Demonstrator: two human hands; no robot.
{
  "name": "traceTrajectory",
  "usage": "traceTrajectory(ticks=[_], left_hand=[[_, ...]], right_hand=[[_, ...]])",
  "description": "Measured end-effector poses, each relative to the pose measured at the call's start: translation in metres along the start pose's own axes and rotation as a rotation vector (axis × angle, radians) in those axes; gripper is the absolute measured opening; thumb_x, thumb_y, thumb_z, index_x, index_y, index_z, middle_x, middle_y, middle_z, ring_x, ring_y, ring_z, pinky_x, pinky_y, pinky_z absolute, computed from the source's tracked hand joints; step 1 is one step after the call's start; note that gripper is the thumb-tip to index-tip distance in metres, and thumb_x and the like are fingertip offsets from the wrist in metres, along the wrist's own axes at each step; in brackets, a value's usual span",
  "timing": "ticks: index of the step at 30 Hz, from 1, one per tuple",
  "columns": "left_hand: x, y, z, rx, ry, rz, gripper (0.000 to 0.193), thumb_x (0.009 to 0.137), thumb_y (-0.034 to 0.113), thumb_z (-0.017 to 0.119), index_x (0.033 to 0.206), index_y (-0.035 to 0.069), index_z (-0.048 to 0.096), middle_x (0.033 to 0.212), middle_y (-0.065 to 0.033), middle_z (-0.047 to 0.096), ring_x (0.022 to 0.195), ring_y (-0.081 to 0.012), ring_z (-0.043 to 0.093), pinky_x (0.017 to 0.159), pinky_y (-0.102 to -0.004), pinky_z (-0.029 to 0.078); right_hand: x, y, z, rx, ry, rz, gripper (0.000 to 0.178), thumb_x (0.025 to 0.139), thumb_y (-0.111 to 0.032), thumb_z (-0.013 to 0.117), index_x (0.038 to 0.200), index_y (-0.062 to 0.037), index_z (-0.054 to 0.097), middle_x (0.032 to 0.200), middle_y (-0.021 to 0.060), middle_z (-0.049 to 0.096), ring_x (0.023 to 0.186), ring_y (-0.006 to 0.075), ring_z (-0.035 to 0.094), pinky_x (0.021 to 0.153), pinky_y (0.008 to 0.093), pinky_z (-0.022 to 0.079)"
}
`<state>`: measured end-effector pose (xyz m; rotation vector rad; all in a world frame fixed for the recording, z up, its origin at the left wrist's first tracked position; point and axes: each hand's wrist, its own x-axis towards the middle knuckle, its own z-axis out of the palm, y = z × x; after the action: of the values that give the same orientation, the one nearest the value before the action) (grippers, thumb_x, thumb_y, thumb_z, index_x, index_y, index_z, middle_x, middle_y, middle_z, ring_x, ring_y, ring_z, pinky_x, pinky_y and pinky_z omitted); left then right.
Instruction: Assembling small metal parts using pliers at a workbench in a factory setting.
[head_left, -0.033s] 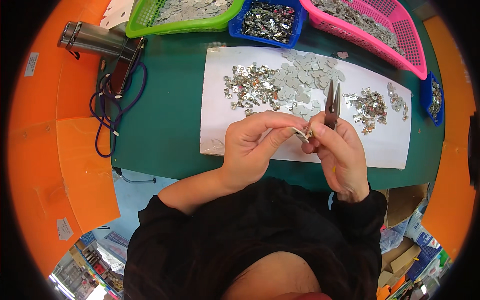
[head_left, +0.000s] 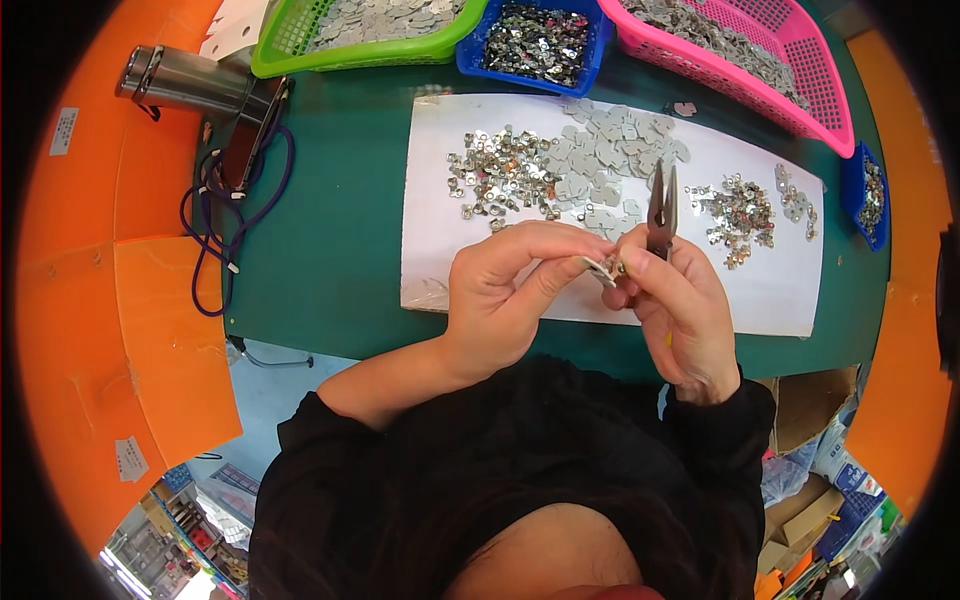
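Observation:
My left hand [head_left: 503, 290] is closed, pinching a thin flat grey metal piece [head_left: 598, 269] between thumb and fingers. Close against it, my right hand [head_left: 688, 305] pinches a small shiny metal part [head_left: 621, 268], mostly covered by the fingertips. That same hand also keeps a pair of needle-nose pliers [head_left: 661, 220] in its palm, jaws pointing away from me and slightly apart, gripping nothing. Beyond my hands, a white board [head_left: 430, 235] bears a pile of small shiny clips [head_left: 500, 170], a heap of flat grey pieces [head_left: 610, 150] and another pile of small metal parts [head_left: 742, 215].
Along the far edge stand a green basket [head_left: 370, 52], a blue tray [head_left: 530, 85] and a pink basket [head_left: 740, 95], all holding metal pieces. A smaller blue tray [head_left: 856, 205] sits at right. A steel flask [head_left: 195, 80] and purple cord [head_left: 285, 180] lie left on the green table [head_left: 330, 250].
The pliers' tips have tilted very slightly to the left. Both hands otherwise keep their places and their hold.

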<state>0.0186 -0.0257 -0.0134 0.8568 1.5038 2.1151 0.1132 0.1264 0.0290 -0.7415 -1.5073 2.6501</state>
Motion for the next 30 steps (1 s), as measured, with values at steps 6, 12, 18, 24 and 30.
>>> traceTrajectory(ticks=[6, 12, 18, 24, 30], left_hand=[[0.002, -0.005, -0.004, 0.152, -0.025, 0.131, 0.009, 0.091, 0.001, 0.065, 0.099, 0.001, 0.07, 0.098, -0.0078, 0.073, 0.092, -0.0208, 0.064, 0.083, -0.0321, 0.049], [0.001, -0.006, -0.003, 0.114, -0.023, 0.106, 0.009, 0.091, 0.001, 0.066, 0.099, 0.002, 0.07, 0.099, -0.0076, 0.073, 0.093, -0.0208, 0.063, 0.085, -0.0321, 0.048], [-0.001, -0.007, -0.004, 0.16, -0.003, 0.135, 0.009, 0.091, 0.002, 0.067, 0.099, 0.002, 0.07, 0.098, -0.0073, 0.073, 0.09, -0.0197, 0.061, 0.083, -0.0315, 0.047], [-0.001, -0.008, -0.004, 0.227, 0.045, 0.134, 0.008, 0.091, 0.003, 0.067, 0.098, 0.003, 0.07, 0.097, -0.0056, 0.073, 0.088, -0.0192, 0.061, 0.082, -0.0305, 0.046], [-0.004, -0.009, -0.003, 0.131, 0.095, 0.058, 0.008, 0.094, 0.002, 0.063, 0.099, 0.001, 0.069, 0.1, -0.0095, 0.072, 0.092, -0.0183, 0.063, 0.083, -0.03, 0.048]], right_hand=[[0.0, 0.001, 0.002, -0.059, -0.011, 0.03, 0.016, 0.093, -0.02, 0.067, 0.091, -0.0037, 0.064, 0.077, -0.0021, 0.057, 0.071, 0.0067, 0.049, 0.065, 0.0234, 0.039], [0.002, 0.002, 0.0, -0.039, -0.017, 0.003, 0.02, 0.094, -0.023, 0.064, 0.091, -0.0045, 0.057, 0.079, 0.0, 0.055, 0.074, 0.0093, 0.05, 0.068, 0.0258, 0.039], [0.001, 0.005, 0.0, -0.012, -0.046, 0.038, 0.017, 0.094, -0.019, 0.066, 0.092, -0.0028, 0.064, 0.076, -0.0043, 0.056, 0.069, 0.0035, 0.046, 0.062, 0.0209, 0.036], [0.003, 0.013, 0.006, -0.204, 0.037, -0.173, 0.012, 0.093, -0.012, 0.067, 0.094, -0.0006, 0.064, 0.078, -0.0046, 0.057, 0.071, 0.001, 0.044, 0.061, 0.0197, 0.034], [0.0, 0.01, 0.008, -0.421, 0.094, -0.369, 0.015, 0.085, -0.009, 0.073, 0.093, -0.0002, 0.064, 0.085, 0.0023, 0.059, 0.076, 0.0099, 0.051, 0.07, 0.0246, 0.04]])
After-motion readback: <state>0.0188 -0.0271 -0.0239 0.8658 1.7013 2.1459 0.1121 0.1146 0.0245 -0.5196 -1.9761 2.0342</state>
